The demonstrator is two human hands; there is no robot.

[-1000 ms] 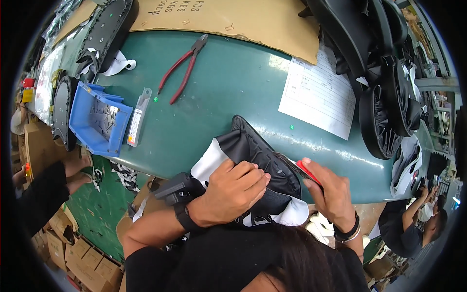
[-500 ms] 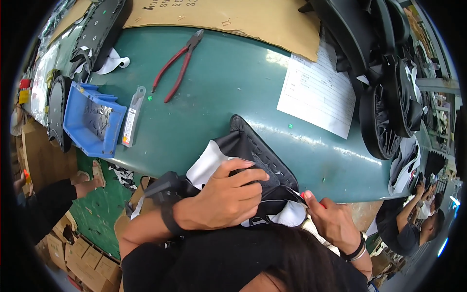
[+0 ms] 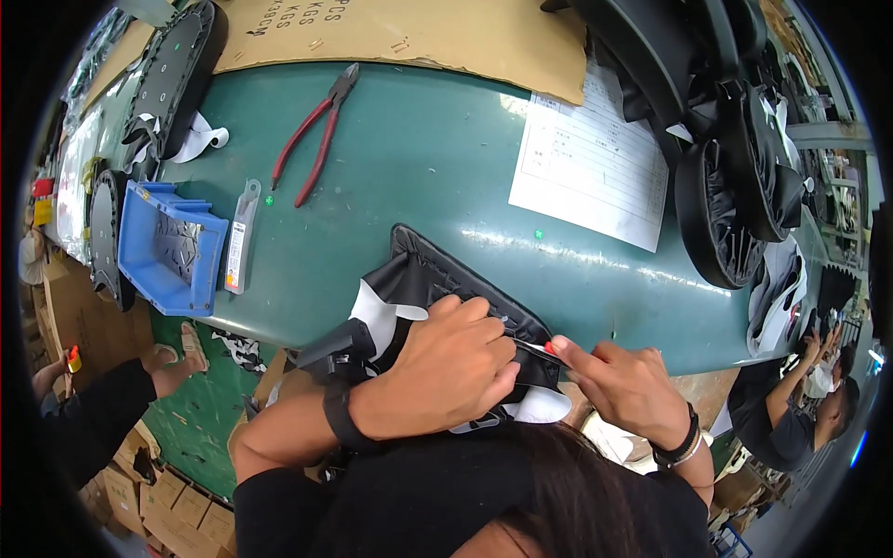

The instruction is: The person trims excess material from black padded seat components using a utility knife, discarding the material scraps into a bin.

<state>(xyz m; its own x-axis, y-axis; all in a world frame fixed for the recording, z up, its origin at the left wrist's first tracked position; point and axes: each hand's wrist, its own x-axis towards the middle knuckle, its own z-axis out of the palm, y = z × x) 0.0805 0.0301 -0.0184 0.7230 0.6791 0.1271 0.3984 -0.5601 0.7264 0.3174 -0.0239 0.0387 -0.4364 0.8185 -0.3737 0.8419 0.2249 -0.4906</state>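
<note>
A black upholstered panel [image 3: 479, 296] with a stapled rim leans over the bench's near edge, close to my body. Loose black cover material and a white fabric flap [image 3: 374, 324] hang around it. My left hand [image 3: 446, 367] is closed, its curled fingers gripping the cover material along the panel's inner side; the fingertips are partly hidden. In my right hand [image 3: 628, 386] is a red-handled knife [image 3: 551, 348], mostly covered by the fingers. Its thin, pale blade points left, against the folded material at the panel's right end.
Red-handled cutting pliers [image 3: 316, 139], a narrow clear case [image 3: 240, 240] and a blue bin [image 3: 172, 299] of small metal pieces lie on the green bench [image 3: 400, 177]. Beyond are a paper sheet [image 3: 586, 172], cardboard [image 3: 465, 33] and black padded parts [image 3: 721, 219]. Other people are at both sides.
My left fingers, partly extended before, have curled down onto the material. My right hand and the knife have moved slightly up and left. The panel is tilted differently, and the whole view has shifted a little.
</note>
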